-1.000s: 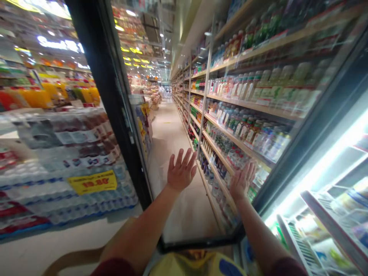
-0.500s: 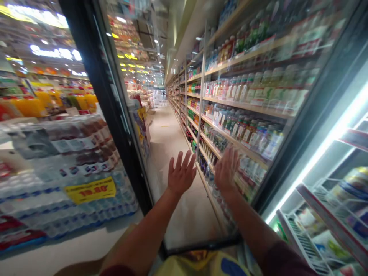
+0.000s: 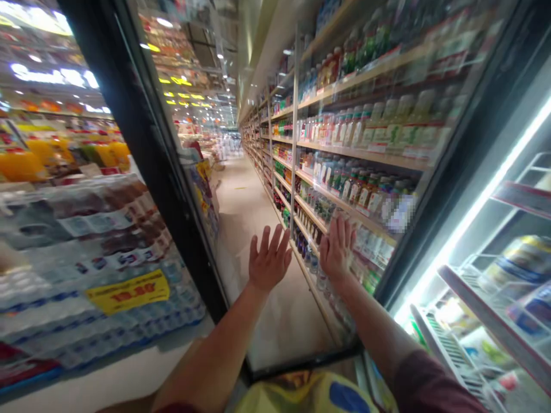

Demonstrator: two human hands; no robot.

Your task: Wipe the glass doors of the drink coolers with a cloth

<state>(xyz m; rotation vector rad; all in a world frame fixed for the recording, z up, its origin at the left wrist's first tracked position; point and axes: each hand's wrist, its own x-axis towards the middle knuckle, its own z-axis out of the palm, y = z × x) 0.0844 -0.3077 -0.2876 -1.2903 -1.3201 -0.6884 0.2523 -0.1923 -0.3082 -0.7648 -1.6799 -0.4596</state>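
Note:
A glass door (image 3: 279, 321) in a black frame stands swung out in front of me. My left hand (image 3: 270, 258) is held up before the glass with its fingers spread; whether it touches the pane I cannot tell. To its right, my right hand (image 3: 338, 246) is also raised to the glass, palm forward and fingers stretched out. Neither hand holds anything. Beyond or reflected in the pane, shelves of drink bottles (image 3: 365, 132) run along an aisle. At the bottom, a yellow bag-like thing with a blue patch (image 3: 348, 396) shows between my arms.
To the right is a lit cooler with wire shelves (image 3: 482, 304) holding packaged goods. On the left stand stacked packs of bottles (image 3: 99, 246) with a yellow price sign (image 3: 129, 291). The door's black frame edge (image 3: 159, 172) slants between that stack and the glass.
My view has turned slightly, so the door and shelves sit a little further left. My right hand's fingers look more spread and clearer. Both hands stay before the glass.

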